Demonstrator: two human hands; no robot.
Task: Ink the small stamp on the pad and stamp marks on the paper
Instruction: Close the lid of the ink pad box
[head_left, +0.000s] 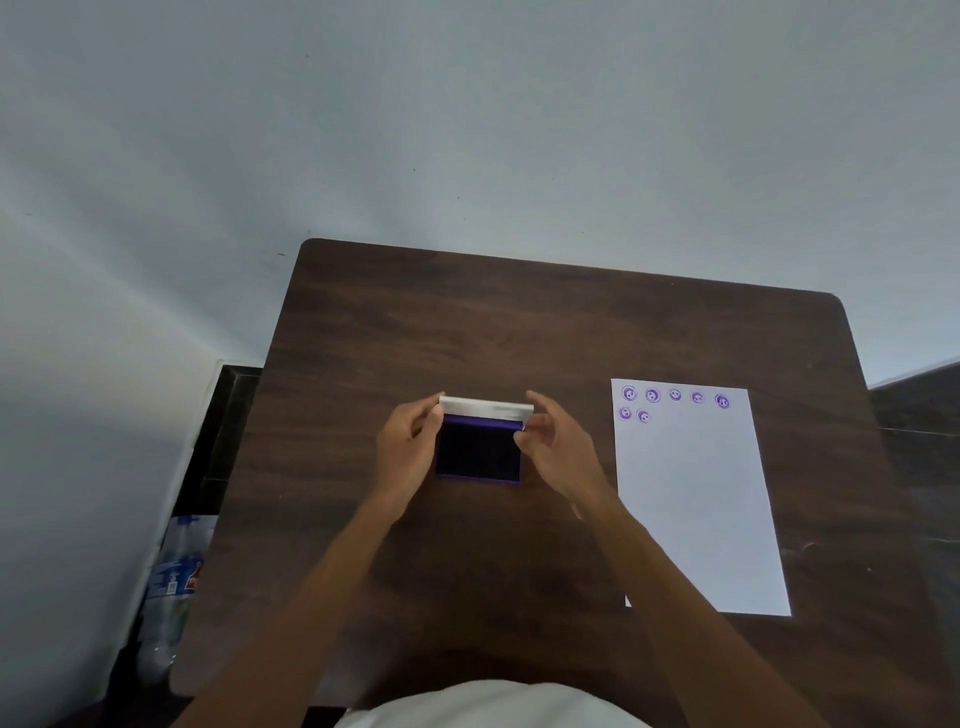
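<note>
Ink pad (478, 451) sits mid-surface (467, 322), dark purple pad face exposed, hinged lid (485, 408) standing up at its 12 o'clock edge. Left hand (408, 447) pinches the lid's 9 o'clock end w/ thumb + fingers (435, 410); right hand (558, 447) does the same at the 3 o'clock end, fingers curled onto the lid corner. So both are grasping the lid, not the base.

Paper (696, 499) lies at 3 o'clock of the pad, well apart, flat, w/ seven purple smiley marks (675, 396) along its 12 o'clock edge; rest of sheet blank.

Small stamp: not seen anywhere, possibly hidden in a palm, can't tell.

Handling, as a guess: pad case looks like thin metal/plastic, light, stiff, likely to skid on the smooth wood surface if pushed from one side only. Hold it by the rim ends, keep fingers off the wet pad face since ink transfers. Paper is light, floppy, will slide under a stamp unless pinned at a corner.
</note>
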